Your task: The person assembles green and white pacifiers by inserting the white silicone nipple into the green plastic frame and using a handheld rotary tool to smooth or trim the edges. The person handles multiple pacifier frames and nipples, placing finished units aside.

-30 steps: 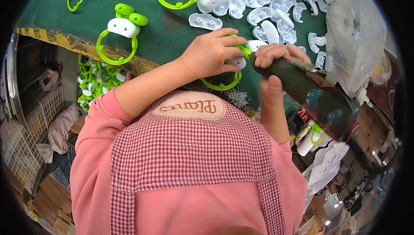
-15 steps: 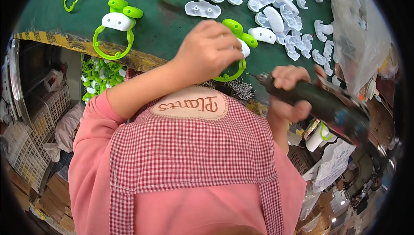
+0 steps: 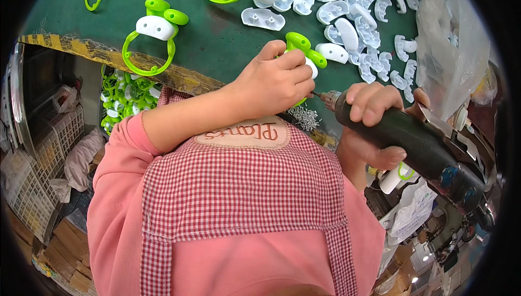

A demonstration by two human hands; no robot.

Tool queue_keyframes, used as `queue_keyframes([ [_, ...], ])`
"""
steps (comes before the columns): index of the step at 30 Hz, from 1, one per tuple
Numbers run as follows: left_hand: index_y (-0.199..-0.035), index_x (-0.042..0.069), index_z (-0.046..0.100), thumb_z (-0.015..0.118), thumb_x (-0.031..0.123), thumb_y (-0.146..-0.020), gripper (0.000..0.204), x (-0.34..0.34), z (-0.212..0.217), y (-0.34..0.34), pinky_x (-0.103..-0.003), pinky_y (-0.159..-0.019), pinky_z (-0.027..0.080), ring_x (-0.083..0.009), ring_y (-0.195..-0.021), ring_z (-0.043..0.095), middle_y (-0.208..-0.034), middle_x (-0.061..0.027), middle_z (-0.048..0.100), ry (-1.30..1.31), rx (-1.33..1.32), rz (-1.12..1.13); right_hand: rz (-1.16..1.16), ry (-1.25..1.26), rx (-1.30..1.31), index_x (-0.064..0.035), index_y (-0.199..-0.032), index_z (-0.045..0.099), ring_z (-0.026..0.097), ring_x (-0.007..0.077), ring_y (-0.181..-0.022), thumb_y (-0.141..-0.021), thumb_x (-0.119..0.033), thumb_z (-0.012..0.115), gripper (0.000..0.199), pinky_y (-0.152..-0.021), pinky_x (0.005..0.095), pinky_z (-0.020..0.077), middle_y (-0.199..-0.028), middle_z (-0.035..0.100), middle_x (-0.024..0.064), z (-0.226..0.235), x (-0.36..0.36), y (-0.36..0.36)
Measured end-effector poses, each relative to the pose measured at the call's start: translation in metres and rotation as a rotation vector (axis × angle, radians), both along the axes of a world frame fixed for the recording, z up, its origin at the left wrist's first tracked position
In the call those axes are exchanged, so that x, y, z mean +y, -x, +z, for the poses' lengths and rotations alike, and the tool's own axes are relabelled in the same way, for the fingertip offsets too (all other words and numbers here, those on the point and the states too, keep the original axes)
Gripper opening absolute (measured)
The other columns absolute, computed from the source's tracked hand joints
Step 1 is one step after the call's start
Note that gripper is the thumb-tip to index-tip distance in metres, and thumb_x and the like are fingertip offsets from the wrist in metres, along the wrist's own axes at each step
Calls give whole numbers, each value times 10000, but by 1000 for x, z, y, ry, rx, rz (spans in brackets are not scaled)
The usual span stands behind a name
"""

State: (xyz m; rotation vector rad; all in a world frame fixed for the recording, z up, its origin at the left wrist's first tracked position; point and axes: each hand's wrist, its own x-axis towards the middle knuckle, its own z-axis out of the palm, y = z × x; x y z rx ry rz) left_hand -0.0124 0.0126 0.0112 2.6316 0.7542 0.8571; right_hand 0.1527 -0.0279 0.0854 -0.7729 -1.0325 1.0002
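Note:
My right hand (image 3: 372, 102) is wrapped around a dark power screwdriver (image 3: 429, 152), whose bit points left at the fingertips of my left hand (image 3: 277, 81). The fingers of my left hand are pinched together at the bit's tip; whatever they hold there is hidden. Behind this hand lies a green plastic ring piece (image 3: 297, 41) with rounded lobes, partly covered, with a white curved cover (image 3: 312, 68) on it. A pile of small metal screws (image 3: 305, 118) sits just below, by the table's near edge. A loose white cover (image 3: 332, 52) rests right of the green lobes.
Another green ring with a white cover (image 3: 156, 27) lies to the left on the green table (image 3: 217, 51). Several loose translucent and white covers (image 3: 332, 11) spread at the far right, beside a clear plastic bag (image 3: 453, 41). Below the table's left edge are piled green-and-white pieces (image 3: 120, 103).
My left hand has come down and right, toward the screwdriver bit. The screwdriver has turned slightly, and its tip now meets the left fingertips. The whole view has shifted a little.

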Motion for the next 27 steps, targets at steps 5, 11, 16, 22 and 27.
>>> queue_keyframes([
  [5,-932,121,669,804,225,-607,368,13,-2,10,-383,-912,418,-212,-1025,590,-1099,-2,640,142,-129,173,-99,-21,-137,-48,-1126,367,569,204,-656,-710,-690,699,834,-686,399,476,-758,559,68,-8,17,5],
  [11,-973,130,692,833,232,-581,429,25,-30,9,-466,-1011,444,-267,-1110,585,-1236,-57,604,260,-195,92,56,-62,-321,-33,-872,499,596,197,-726,-753,-744,609,729,-765,352,477,-803,579,64,-18,55,3],
  [16,-952,135,719,834,216,-575,403,27,-28,9,-456,-1039,433,-250,-1076,602,-1194,-62,609,319,-188,78,19,55,-367,-11,-1119,372,577,208,-720,-780,-601,695,752,-760,365,475,-794,567,75,-26,56,18],
  [22,-912,141,731,829,210,-583,351,26,-28,8,-448,-1040,434,-252,-1061,604,-1161,-65,609,343,-214,81,25,-1,-281,-34,-1200,329,546,192,-662,-784,-464,769,743,-639,372,495,-745,542,82,-48,63,23],
  [27,-896,133,722,831,208,-576,346,26,-27,8,-453,-1006,456,-266,-1041,605,-1145,-65,613,320,-229,90,273,63,-260,-40,-1274,306,540,191,-644,-765,-517,764,834,-649,369,475,-770,543,79,-52,70,8],
])
